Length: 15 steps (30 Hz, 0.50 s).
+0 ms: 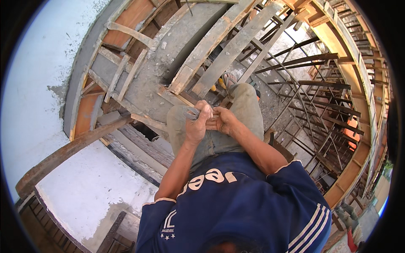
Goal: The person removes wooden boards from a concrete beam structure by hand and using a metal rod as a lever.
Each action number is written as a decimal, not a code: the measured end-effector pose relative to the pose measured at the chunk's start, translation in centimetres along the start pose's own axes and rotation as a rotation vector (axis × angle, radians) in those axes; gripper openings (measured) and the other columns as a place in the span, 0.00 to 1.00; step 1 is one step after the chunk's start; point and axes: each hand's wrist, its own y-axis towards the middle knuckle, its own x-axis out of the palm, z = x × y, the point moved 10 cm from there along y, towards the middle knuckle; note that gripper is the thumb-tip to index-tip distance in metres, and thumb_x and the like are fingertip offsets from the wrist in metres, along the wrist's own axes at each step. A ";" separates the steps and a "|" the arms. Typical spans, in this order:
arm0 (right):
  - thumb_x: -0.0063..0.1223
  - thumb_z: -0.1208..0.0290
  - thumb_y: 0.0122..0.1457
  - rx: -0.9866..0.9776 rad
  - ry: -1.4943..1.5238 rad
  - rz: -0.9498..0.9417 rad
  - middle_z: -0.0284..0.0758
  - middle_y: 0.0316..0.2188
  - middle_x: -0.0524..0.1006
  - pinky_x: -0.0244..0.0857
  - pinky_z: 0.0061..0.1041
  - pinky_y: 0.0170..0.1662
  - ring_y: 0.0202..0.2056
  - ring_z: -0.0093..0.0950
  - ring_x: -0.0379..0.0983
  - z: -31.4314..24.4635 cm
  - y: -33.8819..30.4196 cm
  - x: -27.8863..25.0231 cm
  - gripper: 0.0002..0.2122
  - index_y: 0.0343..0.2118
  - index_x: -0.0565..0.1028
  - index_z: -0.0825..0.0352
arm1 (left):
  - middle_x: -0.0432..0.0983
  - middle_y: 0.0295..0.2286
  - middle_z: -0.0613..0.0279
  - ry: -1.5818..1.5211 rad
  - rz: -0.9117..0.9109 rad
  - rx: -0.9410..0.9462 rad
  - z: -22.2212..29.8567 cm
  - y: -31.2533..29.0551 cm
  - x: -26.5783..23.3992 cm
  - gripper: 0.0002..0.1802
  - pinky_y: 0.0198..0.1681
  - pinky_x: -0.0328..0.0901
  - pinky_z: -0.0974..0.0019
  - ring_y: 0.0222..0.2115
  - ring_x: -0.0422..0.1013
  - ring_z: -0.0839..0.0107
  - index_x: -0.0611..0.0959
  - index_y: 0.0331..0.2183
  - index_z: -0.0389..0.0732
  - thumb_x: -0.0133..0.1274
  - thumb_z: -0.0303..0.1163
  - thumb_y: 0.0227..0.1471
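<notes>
Both hands meet above my lap, over the grey-green trousers (177, 128). My left hand (196, 127) is closed, thumb up, around a small bundle of thin grey pieces (192, 112); they look like nails, but are too small to tell for sure. Against its fingers rests my right hand (225, 121), palm turned up and fingers curled inward. Whatever lies between those fingers is hidden. Just beyond the hands are the near ends of a wooden board (182, 79) and a grey plank (204, 84).
Timber formwork (126, 23) and a rough concrete ledge (168, 52) stand ahead left. A thick wooden pole (76, 148) crosses by the white wall (55, 101). Below right, many wooden props (303, 101) rise from a lower floor. My sandalled foot (230, 79) stands beyond the knees.
</notes>
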 end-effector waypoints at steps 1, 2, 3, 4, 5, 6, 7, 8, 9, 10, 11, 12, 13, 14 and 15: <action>0.55 0.64 0.61 0.140 0.228 -0.098 0.35 0.35 0.77 0.72 0.35 0.39 0.37 0.34 0.76 1.3 -0.3 1.4 0.15 0.44 0.70 0.70 | 0.68 0.23 0.67 0.031 -0.032 -0.030 -1.7 -0.2 0.2 0.14 0.34 0.59 0.71 0.26 0.62 0.77 0.75 0.27 0.39 0.51 0.35 0.63; 0.52 0.64 0.63 0.055 0.273 -0.275 0.36 0.36 0.77 0.73 0.34 0.40 0.38 0.33 0.76 0.5 0.6 1.9 0.14 0.44 0.71 0.70 | 0.68 0.24 0.68 0.058 -0.071 -0.058 -3.0 -0.3 1.0 0.13 0.34 0.59 0.72 0.27 0.62 0.78 0.76 0.28 0.39 0.51 0.35 0.63; 0.50 0.64 0.64 -0.041 0.324 -0.441 0.36 0.36 0.77 0.73 0.34 0.42 0.38 0.33 0.77 0.0 2.5 0.6 0.13 0.43 0.72 0.70 | 0.69 0.26 0.68 0.075 -0.088 -0.090 -4.1 -0.3 2.5 0.13 0.34 0.59 0.72 0.28 0.62 0.79 0.76 0.28 0.39 0.51 0.36 0.63; 0.48 0.64 0.66 -0.147 0.376 -0.603 0.37 0.37 0.77 0.74 0.34 0.43 0.39 0.33 0.77 -0.6 4.2 -1.3 0.12 0.43 0.72 0.69 | 0.69 0.29 0.68 0.090 -0.113 -0.125 -5.2 -0.4 4.0 0.13 0.35 0.59 0.73 0.29 0.62 0.79 0.77 0.28 0.38 0.51 0.36 0.63; 0.46 0.66 0.66 -0.144 0.385 -0.597 0.38 0.37 0.77 0.74 0.34 0.42 0.38 0.33 0.77 -0.2 5.3 -1.9 0.12 0.43 0.73 0.70 | 0.70 0.31 0.68 0.123 -0.112 -0.159 -6.3 -0.7 3.9 0.14 0.35 0.59 0.74 0.30 0.62 0.80 0.77 0.29 0.38 0.51 0.37 0.64; 0.45 0.67 0.67 -0.141 0.388 -0.598 0.39 0.36 0.77 0.75 0.35 0.42 0.38 0.33 0.77 -0.1 6.2 -1.9 0.11 0.42 0.73 0.70 | 0.70 0.38 0.64 0.224 -0.165 -0.092 -7.7 -0.9 2.8 0.13 0.41 0.64 0.68 0.36 0.67 0.73 0.78 0.34 0.39 0.57 0.39 0.60; 0.44 0.70 0.66 -0.049 0.347 -0.415 0.41 0.35 0.77 0.75 0.35 0.40 0.36 0.34 0.77 1.0 7.4 -2.6 0.10 0.41 0.72 0.72 | 0.69 0.43 0.61 0.433 -0.231 -0.090 -8.7 -1.4 1.6 0.15 0.45 0.64 0.64 0.42 0.67 0.68 0.78 0.38 0.39 0.58 0.41 0.57; 0.43 0.72 0.65 0.041 0.299 -0.230 0.42 0.34 0.77 0.75 0.36 0.38 0.34 0.34 0.77 2.2 8.1 -3.5 0.09 0.40 0.71 0.73 | 0.69 0.47 0.58 0.640 -0.297 -0.093 -9.0 -2.2 0.5 0.19 0.50 0.63 0.59 0.47 0.67 0.63 0.78 0.41 0.39 0.60 0.43 0.55; 0.42 0.75 0.65 0.128 0.246 -0.045 0.43 0.33 0.77 0.75 0.36 0.36 0.32 0.35 0.77 3.4 8.5 -4.5 0.08 0.38 0.71 0.74 | 0.68 0.51 0.55 0.845 -0.364 -0.099 -9.3 -3.1 -0.7 0.23 0.54 0.63 0.54 0.52 0.66 0.59 0.78 0.44 0.40 0.62 0.44 0.53; 0.42 0.79 0.62 0.209 0.336 0.058 0.42 0.27 0.74 0.74 0.31 0.25 0.23 0.31 0.74 4.4 8.8 -5.1 0.04 0.35 0.68 0.74 | 0.65 0.54 0.53 1.118 -0.383 -0.168 -9.6 -3.7 -2.1 0.27 0.57 0.59 0.49 0.56 0.62 0.54 0.77 0.48 0.41 0.63 0.46 0.51; 0.43 0.79 0.62 0.227 0.367 0.065 0.40 0.25 0.72 0.74 0.31 0.25 0.21 0.29 0.72 4.6 9.8 -6.7 0.03 0.35 0.67 0.72 | 0.63 0.57 0.50 1.383 -0.410 -0.231 -9.5 -4.1 -3.1 0.31 0.59 0.56 0.43 0.60 0.57 0.50 0.75 0.51 0.43 0.63 0.48 0.50; 0.44 0.79 0.62 0.236 0.399 0.074 0.37 0.24 0.71 0.74 0.31 0.25 0.19 0.26 0.70 4.7 11.1 -9.5 0.02 0.35 0.66 0.71 | 0.60 0.60 0.47 1.646 -0.439 -0.283 -9.5 -4.1 -3.9 0.35 0.62 0.53 0.38 0.64 0.53 0.46 0.74 0.54 0.45 0.64 0.50 0.48; 0.44 0.79 0.61 0.266 0.420 0.063 0.35 0.22 0.69 0.73 0.31 0.25 0.18 0.24 0.68 4.9 11.5 -9.1 0.02 0.36 0.65 0.70 | 0.56 0.61 0.45 1.667 -0.314 -0.384 -9.0 -4.0 -6.5 0.38 0.62 0.50 0.35 0.64 0.49 0.44 0.71 0.57 0.46 0.62 0.52 0.49; 0.43 0.82 0.61 0.197 0.392 0.150 0.32 0.21 0.65 0.71 0.29 0.22 0.16 0.21 0.65 4.8 12.0 -9.7 0.03 0.34 0.62 0.68 | 0.53 0.63 0.44 1.681 -0.190 -0.484 -8.7 -4.2 -9.1 0.40 0.62 0.48 0.33 0.65 0.45 0.41 0.69 0.59 0.47 0.61 0.53 0.50; 0.43 0.82 0.61 0.207 0.391 0.155 0.32 0.21 0.65 0.71 0.28 0.21 0.16 0.21 0.65 4.9 12.4 -9.5 0.04 0.35 0.62 0.69 | 0.49 0.65 0.43 1.687 -0.065 -0.581 -8.5 -4.6 -11.2 0.42 0.62 0.46 0.30 0.66 0.41 0.39 0.66 0.62 0.48 0.60 0.54 0.50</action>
